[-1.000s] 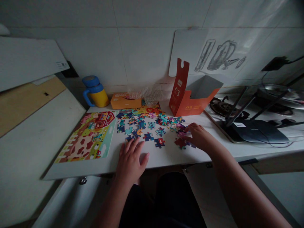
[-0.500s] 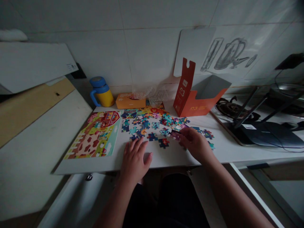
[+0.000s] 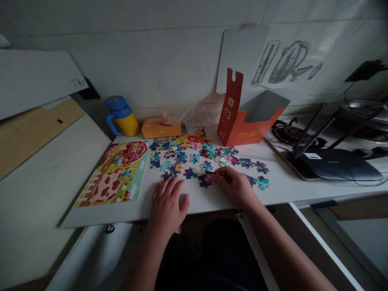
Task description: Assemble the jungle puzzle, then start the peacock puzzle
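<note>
My right hand [image 3: 235, 185] pinches a dark purple jigsaw piece [image 3: 209, 177] and holds it over or against a dark blue piece [image 3: 203, 184]; whether the two are joined I cannot tell. Flat near the table's front edge lies my left hand [image 3: 168, 200], fingers spread, its tips just below a navy piece [image 3: 190, 173]. Loose jigsaw pieces [image 3: 194, 158] are scattered behind both hands, some overlapping. To the right of my right hand sits a teal piece [image 3: 262, 182]. A farm-picture sheet [image 3: 113, 171] with a barn and cow pattern lies left of my left hand.
At the back stand a yellow-and-blue jug [image 3: 129, 123], a low orange box [image 3: 161, 128] with clear bubble wrap [image 3: 195, 119], and an open red-orange box [image 3: 251, 129]. On the right are a gas burner [image 3: 292, 133] and a black router [image 3: 330, 161]. White boards [image 3: 36, 81] lean in at left.
My right hand has moved left and slightly toward me, bringing the purple piece onto the dark blue one. The left hand stays flat on the table. The whole view has shifted a little.
</note>
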Demonstrator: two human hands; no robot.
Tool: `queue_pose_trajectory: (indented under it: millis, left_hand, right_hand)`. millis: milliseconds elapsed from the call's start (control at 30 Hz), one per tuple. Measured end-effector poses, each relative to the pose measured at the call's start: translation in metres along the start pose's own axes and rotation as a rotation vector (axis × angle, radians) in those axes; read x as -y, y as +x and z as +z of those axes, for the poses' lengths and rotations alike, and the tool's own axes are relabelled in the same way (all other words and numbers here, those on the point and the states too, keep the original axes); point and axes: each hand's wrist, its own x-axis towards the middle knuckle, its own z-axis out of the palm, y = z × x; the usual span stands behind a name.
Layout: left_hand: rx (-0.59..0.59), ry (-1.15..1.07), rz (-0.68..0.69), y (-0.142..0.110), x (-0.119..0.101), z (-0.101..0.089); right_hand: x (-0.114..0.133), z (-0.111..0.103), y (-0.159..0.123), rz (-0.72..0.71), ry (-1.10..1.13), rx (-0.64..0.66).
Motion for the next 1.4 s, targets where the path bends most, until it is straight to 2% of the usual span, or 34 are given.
queue_pose_trajectory:
  millis: [333, 467, 633, 800, 933, 1067, 1133, 1267, 1400]
  left_hand:
    - [0.008, -0.016, -0.004, 0.000, -0.001, -0.001]
    - [0.001, -0.017, -0.006, 0.000, -0.002, -0.002]
    - [-0.017, -0.052, 0.009, -0.001, 0.000, 0.000]
    - [-0.095, -0.139, -0.014, 0.011, 0.005, -0.001]
    - [-0.077, -0.167, 0.081, 0.046, 0.009, -0.006]
    - [-0.005, -0.140, 0.177, 0.109, 0.017, 0.000]
    - [0.093, -0.091, 0.181, 0.143, 0.022, 0.010]
    - [0.196, -0.040, 0.199, 0.200, 0.031, 0.038]
    - [0.240, -0.036, 0.241, 0.230, 0.032, 0.063]
  right_hand:
    - [0.006, 0.001, -0.004, -0.047, -0.064, 0.011]
    - [0.007, 0.001, -0.005, -0.109, -0.086, -0.002]
    - [0.004, 0.007, -0.008, -0.233, -0.181, -0.035]
    - [0.002, 0.012, -0.013, -0.501, -0.361, -0.023]
    - [0.006, 0.011, -0.014, -0.720, -0.425, 0.067]
    - [0.011, 0.009, -0.015, -0.813, -0.423, 0.149]
    - [0.012, 0.009, -0.016, -0.846, -0.441, 0.183]
    - [0.014, 0.010, -0.014, -0.795, -0.455, 0.252]
    - [0.014, 0.011, -0.011, -0.744, -0.438, 0.276]
